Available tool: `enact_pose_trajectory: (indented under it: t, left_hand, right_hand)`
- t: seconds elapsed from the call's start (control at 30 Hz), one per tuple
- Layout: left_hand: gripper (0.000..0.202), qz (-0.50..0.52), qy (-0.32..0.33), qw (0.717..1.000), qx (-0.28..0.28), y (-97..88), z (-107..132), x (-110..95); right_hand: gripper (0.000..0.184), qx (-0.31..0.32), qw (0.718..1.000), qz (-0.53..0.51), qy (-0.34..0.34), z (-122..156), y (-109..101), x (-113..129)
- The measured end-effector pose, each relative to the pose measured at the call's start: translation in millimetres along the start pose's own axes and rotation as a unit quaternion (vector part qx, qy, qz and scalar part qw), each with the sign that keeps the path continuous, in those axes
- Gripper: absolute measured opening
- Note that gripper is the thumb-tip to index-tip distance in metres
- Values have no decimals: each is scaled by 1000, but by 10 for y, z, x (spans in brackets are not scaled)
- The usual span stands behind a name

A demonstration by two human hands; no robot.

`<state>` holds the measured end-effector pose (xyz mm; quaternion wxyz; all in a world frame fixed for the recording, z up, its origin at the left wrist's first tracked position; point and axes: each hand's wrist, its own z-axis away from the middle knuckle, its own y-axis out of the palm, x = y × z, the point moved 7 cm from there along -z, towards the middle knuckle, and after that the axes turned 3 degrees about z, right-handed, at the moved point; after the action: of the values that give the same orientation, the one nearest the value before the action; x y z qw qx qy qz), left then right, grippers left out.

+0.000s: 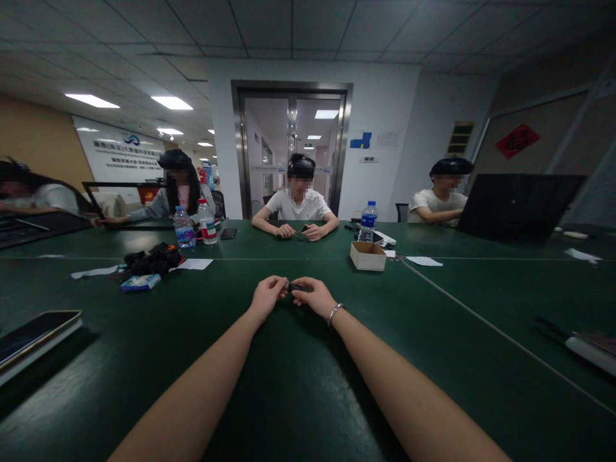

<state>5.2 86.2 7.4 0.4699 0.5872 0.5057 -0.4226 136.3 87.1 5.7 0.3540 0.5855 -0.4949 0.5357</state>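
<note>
Both my arms reach out over a dark green table (289,385). My left hand (266,296) and my right hand (314,296) meet at the middle, fingers curled, pinching a small dark object (292,287) between them. The object is too small to name. A silver bracelet (334,312) circles my right wrist. The nearest other thing is a small cardboard box (368,255), beyond my right hand.
Three plastic bottles (183,228) (207,222) (368,221) stand on the far side. A black heap (154,260), a blue pack (140,282) and paper slips lie at left. A phone (33,330) lies near left, a laptop (517,205) at right. Several people sit around the table.
</note>
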Motion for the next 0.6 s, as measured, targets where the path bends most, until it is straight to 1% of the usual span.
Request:
enact_pose_trajectory:
  t: [0.1,0.23,0.4,0.6]
  left_hand:
    - [36,-15,-1,1000,10,16,2,8]
    - [33,-60,14,998,5,7,4,-1]
    - [31,-100,19,995,-3,-15,6,-16]
    - [29,-110,5,994,-28,-40,33,-48]
  right_hand:
    - [25,-15,1000,-26,3,14,-39,-30]
    - [24,-40,995,-89,27,15,-103,-45]
    - [21,-32,988,-143,47,11,-108,-78]
    - [28,-22,986,-158,39,21,-114,-74]
